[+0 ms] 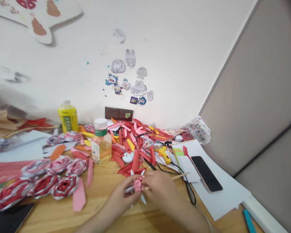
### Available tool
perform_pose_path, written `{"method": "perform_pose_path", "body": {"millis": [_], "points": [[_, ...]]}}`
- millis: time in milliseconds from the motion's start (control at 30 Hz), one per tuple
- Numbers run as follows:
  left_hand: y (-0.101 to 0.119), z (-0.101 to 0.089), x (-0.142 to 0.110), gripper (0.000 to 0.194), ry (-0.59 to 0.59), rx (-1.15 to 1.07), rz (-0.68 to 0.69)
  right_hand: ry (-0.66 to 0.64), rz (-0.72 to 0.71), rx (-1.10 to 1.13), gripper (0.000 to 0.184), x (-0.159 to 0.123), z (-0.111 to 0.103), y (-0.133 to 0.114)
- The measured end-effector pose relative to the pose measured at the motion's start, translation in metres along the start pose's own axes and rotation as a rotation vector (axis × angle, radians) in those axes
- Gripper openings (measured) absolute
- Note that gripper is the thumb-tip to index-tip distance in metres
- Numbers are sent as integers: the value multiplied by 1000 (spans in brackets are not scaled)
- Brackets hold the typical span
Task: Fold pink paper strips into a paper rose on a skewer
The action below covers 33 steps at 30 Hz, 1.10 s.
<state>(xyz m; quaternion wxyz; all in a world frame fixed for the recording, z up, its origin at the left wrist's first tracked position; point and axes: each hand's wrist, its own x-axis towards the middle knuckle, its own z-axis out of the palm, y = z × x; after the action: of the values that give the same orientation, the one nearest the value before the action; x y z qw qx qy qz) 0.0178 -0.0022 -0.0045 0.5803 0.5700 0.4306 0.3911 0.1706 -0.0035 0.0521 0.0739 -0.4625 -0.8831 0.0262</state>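
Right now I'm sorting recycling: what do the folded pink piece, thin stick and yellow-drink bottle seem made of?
Folded pink piece: likely matte paper; creases show.
Thin stick: perhaps wood or bamboo; dull, pale tan.
Yellow-drink bottle: probably glossy clear plastic; liquid shows through.

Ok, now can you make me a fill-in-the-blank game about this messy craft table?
The left hand and right hand meet around a folded paper piece coloured ____. The thin stick is held by the hand on the person's own ____ side. The phone lies on a paper sheet coloured ____. The glue gun is mostly ____.

Missing words: pink; right; white; yellow.
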Motion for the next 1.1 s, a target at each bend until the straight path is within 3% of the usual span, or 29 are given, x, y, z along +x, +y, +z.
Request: {"method": "perform_pose_path", "body": {"millis": [300, 633, 867, 1100], "points": [[1, 1, -2, 42, -19, -5, 27, -15, 19, -32, 18, 1, 7, 2], [-2, 0, -1, 41, -20, 6, 52, -67, 68, -50, 17, 3, -1, -4], [2, -2, -3, 44, 8, -23, 51, 87, 96, 109, 12, -3, -12, 3], [3, -5, -4, 49, 102, -35, 55, 125, 179, 169, 16, -4, -21, 10]]}}
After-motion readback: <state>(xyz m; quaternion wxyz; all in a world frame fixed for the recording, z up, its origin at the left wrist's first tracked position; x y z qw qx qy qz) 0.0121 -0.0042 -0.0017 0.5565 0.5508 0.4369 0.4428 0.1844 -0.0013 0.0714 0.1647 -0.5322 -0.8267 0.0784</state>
